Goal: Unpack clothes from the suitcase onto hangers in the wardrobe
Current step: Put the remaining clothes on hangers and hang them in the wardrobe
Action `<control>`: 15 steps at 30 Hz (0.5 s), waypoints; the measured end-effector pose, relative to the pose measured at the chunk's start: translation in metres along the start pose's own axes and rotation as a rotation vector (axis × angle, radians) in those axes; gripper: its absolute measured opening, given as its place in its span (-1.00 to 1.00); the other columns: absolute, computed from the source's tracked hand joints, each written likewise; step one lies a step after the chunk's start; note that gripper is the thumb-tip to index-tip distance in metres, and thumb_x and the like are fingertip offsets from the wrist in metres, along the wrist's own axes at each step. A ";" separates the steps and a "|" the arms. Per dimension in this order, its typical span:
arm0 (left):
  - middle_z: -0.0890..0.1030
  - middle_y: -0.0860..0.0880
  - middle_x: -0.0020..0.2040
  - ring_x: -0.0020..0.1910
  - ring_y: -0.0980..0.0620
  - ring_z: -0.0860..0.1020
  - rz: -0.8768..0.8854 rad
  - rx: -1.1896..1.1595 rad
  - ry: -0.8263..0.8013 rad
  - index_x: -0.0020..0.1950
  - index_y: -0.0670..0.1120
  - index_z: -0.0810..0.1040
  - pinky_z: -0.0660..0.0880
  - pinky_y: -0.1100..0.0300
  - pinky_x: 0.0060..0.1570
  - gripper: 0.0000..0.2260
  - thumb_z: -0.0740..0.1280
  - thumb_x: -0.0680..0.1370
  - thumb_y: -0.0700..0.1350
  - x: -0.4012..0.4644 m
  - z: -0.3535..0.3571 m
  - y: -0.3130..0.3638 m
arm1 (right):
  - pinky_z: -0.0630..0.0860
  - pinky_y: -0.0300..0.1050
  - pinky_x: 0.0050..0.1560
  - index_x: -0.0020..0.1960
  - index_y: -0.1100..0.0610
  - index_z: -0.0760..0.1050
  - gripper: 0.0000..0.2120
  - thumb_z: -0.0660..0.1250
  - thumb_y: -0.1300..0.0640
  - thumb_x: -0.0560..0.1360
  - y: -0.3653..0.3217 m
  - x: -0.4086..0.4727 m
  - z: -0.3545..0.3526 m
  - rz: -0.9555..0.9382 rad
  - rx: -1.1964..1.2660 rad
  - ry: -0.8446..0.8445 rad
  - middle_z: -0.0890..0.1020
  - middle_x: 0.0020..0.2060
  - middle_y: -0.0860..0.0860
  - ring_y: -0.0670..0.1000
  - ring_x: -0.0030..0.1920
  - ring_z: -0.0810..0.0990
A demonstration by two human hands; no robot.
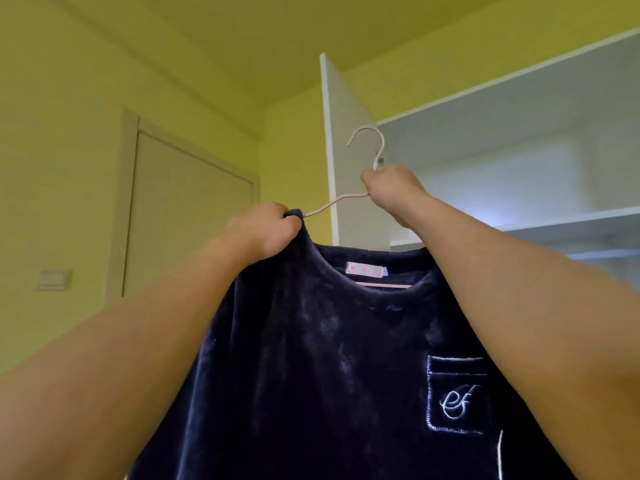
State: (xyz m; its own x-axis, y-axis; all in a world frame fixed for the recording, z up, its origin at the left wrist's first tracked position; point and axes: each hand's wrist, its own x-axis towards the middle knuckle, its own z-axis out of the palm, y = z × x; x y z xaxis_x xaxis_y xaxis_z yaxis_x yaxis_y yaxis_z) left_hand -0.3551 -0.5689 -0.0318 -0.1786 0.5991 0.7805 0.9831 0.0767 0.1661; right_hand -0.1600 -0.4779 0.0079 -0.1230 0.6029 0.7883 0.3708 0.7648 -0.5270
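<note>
A: In front of the open wardrobe (519,140), what is to be entered first, by size?

B: Item one, the wardrobe: white, flat-panelled, smooth board, one door (341,133) swung outward, bare shelves (568,218) seen inside. No rail can be made out, so the hanging point cannot be told.

A: And the garment?

B: Item two, the top (311,358): dark navy, plush velour pile with a soft sheen, round neck, a chest pocket (457,396) edged in white stitching with an embroidered monogram, a pale woven label (366,270) inside the collar. It is held up in the air before the wardrobe, partly threaded on the hanger.

A: The hanger?

B: Item three, the hanger (372,147): thin, pale pink, wire-like, curved hook uppermost; its lower bar is seen through the neck opening, its left arm lies bare above the cloth.

A: The hands?

B: The left hand (266,230) is closed, pinching the collar edge at the shoulder. The right hand (391,188) is curled round the hanger neck just under the hook.

A: How is the step best done?

B: By judgement, the collar should be drawn out over the exposed arm until both shoulders are seated evenly; the pile is likely slippery on thin wire, so the hanger should be kept level and the neckline not overstretched.
</note>
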 end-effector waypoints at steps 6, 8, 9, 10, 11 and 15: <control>0.51 -0.13 -0.13 -0.13 -0.13 0.48 -0.032 -0.132 -0.218 -0.11 -0.18 0.48 0.35 0.09 -0.16 -0.78 0.11 0.57 -0.10 0.040 0.067 0.096 | 0.22 -0.11 -0.35 -0.33 0.08 0.30 -0.68 0.11 -0.01 0.56 0.084 0.011 -0.100 0.093 -0.154 0.144 0.38 -0.37 0.03 0.13 -0.23 0.38; 0.51 -0.19 -0.04 -0.07 -0.17 0.47 -0.043 -0.111 -0.268 -0.06 -0.18 0.47 0.38 0.07 -0.06 -0.77 0.10 0.57 -0.07 0.046 0.101 0.132 | 0.21 -0.13 -0.37 -0.29 0.09 0.35 -0.71 0.10 0.00 0.56 0.116 0.009 -0.127 0.126 -0.239 0.160 0.44 -0.34 0.03 0.14 -0.23 0.41; 0.54 -0.23 0.02 -0.04 -0.19 0.49 -0.031 -0.124 -0.278 -0.05 -0.18 0.49 0.39 0.06 -0.03 -0.76 0.10 0.58 -0.08 0.048 0.118 0.148 | 0.21 -0.14 -0.37 -0.24 0.11 0.38 -0.73 0.10 0.00 0.56 0.129 0.007 -0.137 0.144 -0.285 0.164 0.47 -0.30 0.03 0.14 -0.23 0.43; 0.57 -0.27 0.10 0.01 -0.21 0.52 -0.010 -0.160 -0.277 -0.01 -0.21 0.53 0.42 0.06 0.01 -0.74 0.10 0.58 -0.10 0.050 0.138 0.167 | 0.22 -0.14 -0.37 -0.18 0.12 0.41 -0.74 0.09 0.00 0.56 0.146 0.006 -0.148 0.168 -0.327 0.163 0.50 -0.26 0.05 0.15 -0.22 0.45; 0.57 -0.28 0.17 0.08 -0.23 0.54 -0.004 -0.205 -0.274 0.05 -0.24 0.56 0.43 0.06 0.07 -0.72 0.11 0.58 -0.13 0.049 0.155 0.184 | 0.23 -0.14 -0.35 -0.12 0.13 0.43 -0.75 0.09 0.00 0.55 0.160 0.006 -0.156 0.185 -0.360 0.154 0.52 -0.21 0.06 0.15 -0.20 0.46; 0.60 -0.29 0.13 0.08 -0.23 0.55 0.023 -0.360 -0.299 0.06 -0.29 0.59 0.45 0.08 0.05 -0.71 0.11 0.60 -0.20 0.048 0.225 0.249 | 0.25 -0.12 -0.31 -0.06 0.15 0.41 -0.76 0.08 0.00 0.56 0.219 0.007 -0.182 0.276 -0.435 0.097 0.51 -0.21 0.06 0.14 -0.20 0.45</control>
State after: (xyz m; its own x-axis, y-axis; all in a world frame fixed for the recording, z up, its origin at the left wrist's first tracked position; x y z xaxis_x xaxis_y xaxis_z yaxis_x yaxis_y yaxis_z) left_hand -0.1098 -0.3422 -0.0884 -0.0859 0.8050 0.5870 0.9010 -0.1887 0.3906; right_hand 0.0877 -0.3474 -0.0445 0.1114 0.7288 0.6757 0.7282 0.4028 -0.5545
